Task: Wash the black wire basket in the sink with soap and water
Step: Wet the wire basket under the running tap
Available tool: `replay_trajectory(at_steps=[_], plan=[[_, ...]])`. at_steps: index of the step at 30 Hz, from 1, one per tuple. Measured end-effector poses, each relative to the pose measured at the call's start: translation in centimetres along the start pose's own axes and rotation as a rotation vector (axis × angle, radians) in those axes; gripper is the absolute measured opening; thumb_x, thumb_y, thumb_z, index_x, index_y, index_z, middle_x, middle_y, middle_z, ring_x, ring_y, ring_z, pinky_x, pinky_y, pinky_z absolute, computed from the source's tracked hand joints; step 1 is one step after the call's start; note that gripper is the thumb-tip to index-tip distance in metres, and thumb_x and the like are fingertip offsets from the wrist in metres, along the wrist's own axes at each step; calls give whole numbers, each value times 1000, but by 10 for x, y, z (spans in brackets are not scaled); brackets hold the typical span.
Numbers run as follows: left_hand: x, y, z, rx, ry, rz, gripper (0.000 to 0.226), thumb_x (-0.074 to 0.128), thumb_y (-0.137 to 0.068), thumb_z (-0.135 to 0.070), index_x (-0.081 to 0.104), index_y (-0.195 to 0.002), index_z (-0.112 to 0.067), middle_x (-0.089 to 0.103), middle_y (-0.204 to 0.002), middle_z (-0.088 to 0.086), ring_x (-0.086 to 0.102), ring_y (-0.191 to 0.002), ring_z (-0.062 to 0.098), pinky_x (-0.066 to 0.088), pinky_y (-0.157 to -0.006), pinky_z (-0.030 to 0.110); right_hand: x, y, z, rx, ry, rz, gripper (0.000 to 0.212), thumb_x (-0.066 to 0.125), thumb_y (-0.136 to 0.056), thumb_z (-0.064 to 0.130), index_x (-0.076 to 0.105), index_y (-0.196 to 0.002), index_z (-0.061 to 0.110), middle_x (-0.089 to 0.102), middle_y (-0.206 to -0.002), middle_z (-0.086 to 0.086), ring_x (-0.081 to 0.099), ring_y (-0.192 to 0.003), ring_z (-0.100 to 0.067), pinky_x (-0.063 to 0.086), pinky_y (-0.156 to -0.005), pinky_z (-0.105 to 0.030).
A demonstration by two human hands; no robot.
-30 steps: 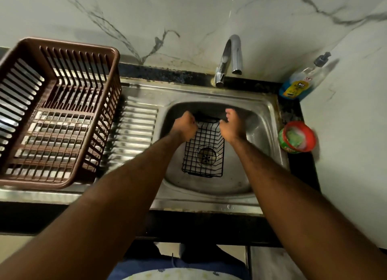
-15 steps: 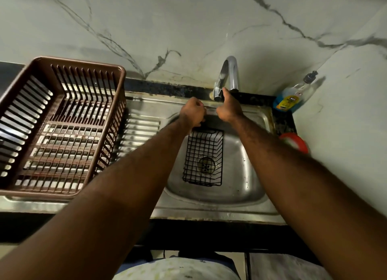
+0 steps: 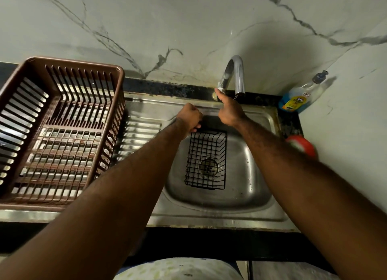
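The black wire basket [image 3: 206,160] lies in the steel sink [image 3: 209,219], over the drain. My left hand [image 3: 189,117] is curled at the basket's far left corner, its fingers hooked on the rim. My right hand [image 3: 229,110] is off the basket, raised to the foot of the chrome tap [image 3: 236,74]. Its thumb points up against the tap's base and its fingers are hidden behind the hand. I see no water coming from the spout. A clear bottle of blue dish soap [image 3: 297,99] leans in the back right corner.
A large brown plastic dish rack [image 3: 58,131] stands on the ribbed draining board at the left. A red tub [image 3: 303,145] sits on the dark counter right of the sink, partly behind my right forearm. Marble walls close in at the back and right.
My right hand let go of the basket's far rim and rose to the tap's base. My left hand stayed at the basket's far left corner.
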State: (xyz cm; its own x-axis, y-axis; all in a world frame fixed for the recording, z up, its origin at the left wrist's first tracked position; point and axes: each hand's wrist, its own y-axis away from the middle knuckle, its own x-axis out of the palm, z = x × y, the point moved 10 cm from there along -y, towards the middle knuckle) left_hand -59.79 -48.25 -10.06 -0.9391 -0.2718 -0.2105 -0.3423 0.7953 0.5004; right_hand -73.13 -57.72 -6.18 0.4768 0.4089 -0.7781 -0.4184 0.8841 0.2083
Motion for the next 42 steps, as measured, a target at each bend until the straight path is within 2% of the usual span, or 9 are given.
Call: replay_trajectory(at_steps=[4, 12, 15, 20, 23, 27, 30, 37, 42], plan=[[0, -7, 4, -29, -8, 19, 18, 56, -100, -13, 53, -117, -15, 66, -103, 11, 65, -83, 22, 54, -65, 33, 19, -7, -3, -60, 46, 78, 87, 51, -88, -13, 22, -160, 25, 25, -165, -5, 29, -150, -24, 32, -121, -39], [-2, -14, 15, -83, -93, 11, 15, 58, -99, -16, 55, -114, -15, 67, -99, 11, 65, -79, 22, 55, -66, 33, 48, -16, -2, -102, 314, 284, 102, 46, -81, -20, -1, -162, 20, -10, -168, 5, -9, -154, -12, 9, -126, -36], [-1, -17, 23, -101, -157, 32, 9, 57, -100, -16, 58, -109, -14, 68, -100, 11, 66, -80, 23, 56, -71, 37, 45, -21, -2, -118, 291, 232, 99, 44, -80, -21, 6, -162, 21, -1, -169, 5, -3, -155, -12, 14, -126, -40], [12, -19, 45, -84, -432, 144, 19, 56, -100, -17, 66, -113, -7, 70, -106, 15, 68, -96, 33, 55, -90, 45, 23, -6, -22, -121, 47, -111, 69, 43, -90, -15, 45, -150, 17, 45, -155, -5, 41, -144, -21, 35, -118, -32], [17, -18, 64, -67, -709, 166, 31, 59, -98, -16, 58, -128, -10, 64, -126, 17, 63, -116, 31, 52, -102, 44, 40, 17, -58, 11, 37, -126, 53, 48, -97, -2, 51, -146, 19, 65, -129, -4, 66, -107, -22, 54, -87, -22], [30, -11, 98, -84, -813, 236, 73, 60, -98, -13, 21, -159, -3, 38, -156, 23, 41, -143, 36, 38, -116, 41, 80, 50, -110, 211, 31, -6, 61, 51, -95, -5, 45, -150, 20, 58, -142, -12, 63, -116, -25, 51, -91, -24], [34, -10, 113, -124, -746, 218, 78, 56, -100, -5, 7, -160, -1, 33, -158, 23, 39, -144, 33, 36, -115, 36, 96, 72, -139, 371, -48, -9, 69, 54, -93, -8, 34, -156, 14, 51, -147, -12, 57, -125, -31, 47, -89, -23], [43, -13, 154, -190, -839, 294, 50, 57, -100, -9, 36, -145, -3, 47, -145, 20, 52, -131, 34, 45, -102, 35, 146, 96, -185, 651, -183, 154, 64, 55, -100, 12, 25, -157, 14, 43, -153, -19, 47, -135, -38, 45, -104, -40], [43, -20, 176, -164, -861, 251, 42, 56, -99, -9, 41, -138, -4, 54, -137, 22, 56, -125, 36, 48, -98, 39, 166, 97, -197, 673, -234, 129, 57, 51, -98, 7, 34, -152, 14, 50, -145, -19, 58, -118, -34, 54, -95, -43]])
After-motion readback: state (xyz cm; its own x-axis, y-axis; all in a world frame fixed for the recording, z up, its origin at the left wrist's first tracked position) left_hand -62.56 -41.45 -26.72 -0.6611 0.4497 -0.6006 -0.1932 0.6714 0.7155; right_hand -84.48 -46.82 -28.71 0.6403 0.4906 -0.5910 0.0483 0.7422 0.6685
